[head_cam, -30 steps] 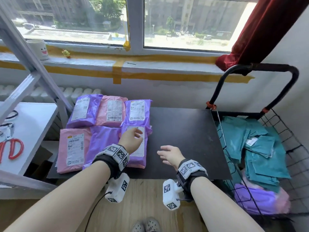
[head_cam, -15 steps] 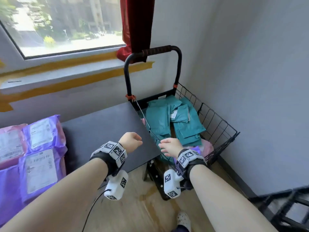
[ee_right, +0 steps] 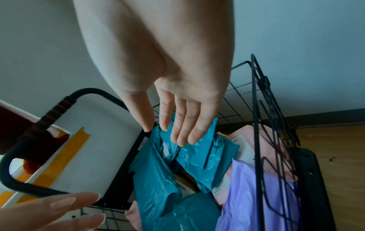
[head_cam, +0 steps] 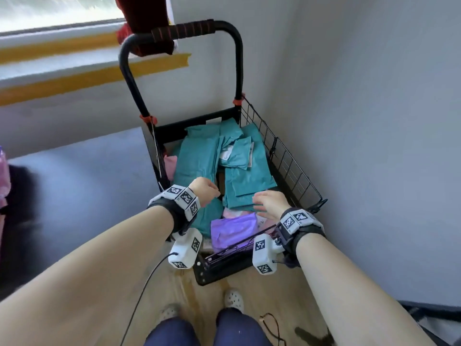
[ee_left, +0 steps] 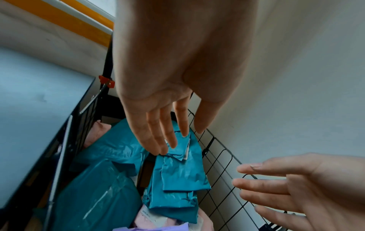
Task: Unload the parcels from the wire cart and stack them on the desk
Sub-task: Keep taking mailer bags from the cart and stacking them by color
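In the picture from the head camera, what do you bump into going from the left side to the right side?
Pink parcel at the edge → dark desk → left hand → right hand → wire cart's mesh side → grey wall.

My wire cart (head_cam: 287,161) is black, its handle (head_cam: 183,29) black with red rings. Inside it lie teal parcels (head_cam: 197,156), one lilac parcel (head_cam: 233,229) and pale pink ones (ee_right: 247,137). My wrist bands (head_cam: 298,219) are white with black checker marks. The curtain (head_cam: 144,11) is dark red.
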Available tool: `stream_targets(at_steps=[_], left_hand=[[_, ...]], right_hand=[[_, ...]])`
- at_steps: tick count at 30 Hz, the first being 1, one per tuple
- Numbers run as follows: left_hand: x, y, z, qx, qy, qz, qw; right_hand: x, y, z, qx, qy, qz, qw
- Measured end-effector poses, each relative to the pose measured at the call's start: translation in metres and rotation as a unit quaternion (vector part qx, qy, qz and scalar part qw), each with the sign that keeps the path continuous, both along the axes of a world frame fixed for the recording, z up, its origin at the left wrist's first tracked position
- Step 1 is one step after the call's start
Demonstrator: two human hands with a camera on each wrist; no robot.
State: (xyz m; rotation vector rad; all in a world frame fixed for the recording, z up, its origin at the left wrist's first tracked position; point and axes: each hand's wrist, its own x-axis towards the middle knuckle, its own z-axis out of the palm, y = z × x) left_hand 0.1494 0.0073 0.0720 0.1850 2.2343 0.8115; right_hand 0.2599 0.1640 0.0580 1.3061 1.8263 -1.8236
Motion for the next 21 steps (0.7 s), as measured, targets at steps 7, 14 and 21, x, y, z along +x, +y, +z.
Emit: stream_targets(at_steps=[7,14,21], left_hand=[[-0.018,0.043,-0.054,-0.058,-0.036,0.000,0.998],[-0.040,0.060,-0.105,-0.179,-0.064,-0.098,0.977],[-0.058,0.064,-0.173,-0.301,-0.141,-0.245,0.911]], right_hand=[[-0.003,0.058,-0.049,0.013,-0.073,0.042,0.996],[-0.042,0.077,-0.095,-0.054,-0.206,0.078,0.974],[-0.088,0.085,-0.149,-0.046,-0.310,0.212,0.926]])
